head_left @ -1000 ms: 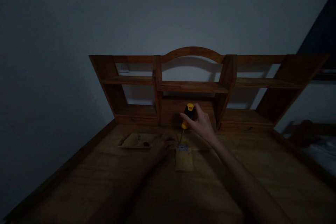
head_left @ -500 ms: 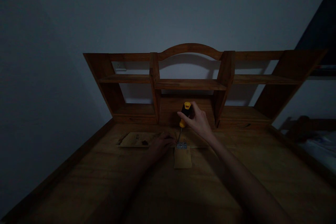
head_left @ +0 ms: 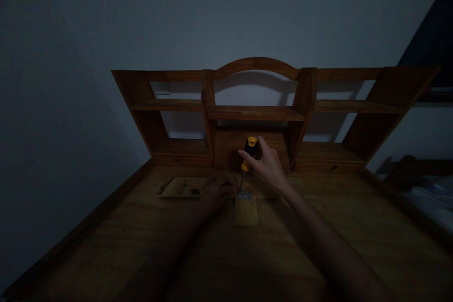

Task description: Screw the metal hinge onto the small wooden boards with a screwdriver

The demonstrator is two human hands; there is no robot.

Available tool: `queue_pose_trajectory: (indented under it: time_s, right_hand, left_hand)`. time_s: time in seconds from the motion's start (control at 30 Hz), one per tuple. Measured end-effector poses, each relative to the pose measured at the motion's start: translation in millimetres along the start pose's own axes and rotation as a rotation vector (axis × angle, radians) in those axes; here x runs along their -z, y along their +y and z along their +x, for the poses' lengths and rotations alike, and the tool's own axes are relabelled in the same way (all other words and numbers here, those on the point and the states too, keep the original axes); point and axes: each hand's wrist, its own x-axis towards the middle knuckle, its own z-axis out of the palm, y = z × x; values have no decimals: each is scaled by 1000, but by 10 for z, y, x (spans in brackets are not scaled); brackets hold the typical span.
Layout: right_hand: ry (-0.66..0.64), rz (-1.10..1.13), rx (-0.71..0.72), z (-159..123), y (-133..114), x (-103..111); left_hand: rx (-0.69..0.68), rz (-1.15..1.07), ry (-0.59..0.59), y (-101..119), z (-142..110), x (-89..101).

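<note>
Your right hand (head_left: 268, 163) grasps the yellow-and-black screwdriver (head_left: 245, 166), its long axis slanting down, near and left, to the silver metal hinge (head_left: 245, 195) at the tan rectangular wooden piece's (head_left: 247, 212) far edge. Your left hand (head_left: 216, 194) lies nearer the hinge, leftward; its grip, can't tell.

Above the metal hinge (head_left: 245, 195), the person's right hand (head_left: 270, 165) grips a yellow-and-black screwdriver (head_left: 249, 147), shaft slanting down toward it. Left of the hinge is the left hand (head_left: 218, 192); beyond it stands a wooden shelf unit (head_left: 256, 113).
</note>
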Motion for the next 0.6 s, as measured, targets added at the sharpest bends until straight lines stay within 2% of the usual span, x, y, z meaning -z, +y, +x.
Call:
queue_pose_trajectory:
  time_s: [0.13, 0.3, 0.5, 0.6]
  right_hand:
    - [-11, 0, 1, -3, -11, 12]
    - [24, 31, 92, -14, -60, 18]
    - [-33, -24, 128, -12, -71, 42]
    - [-110, 14, 149, -13, -114, 84]
  left_hand:
    - [12, 12, -3, -4, -2, 3]
    - [23, 28, -13, 24, -4, 25]
    - [4, 20, -6, 42, -1, 31]
    - [12, 36, -1, 29, 2, 25]
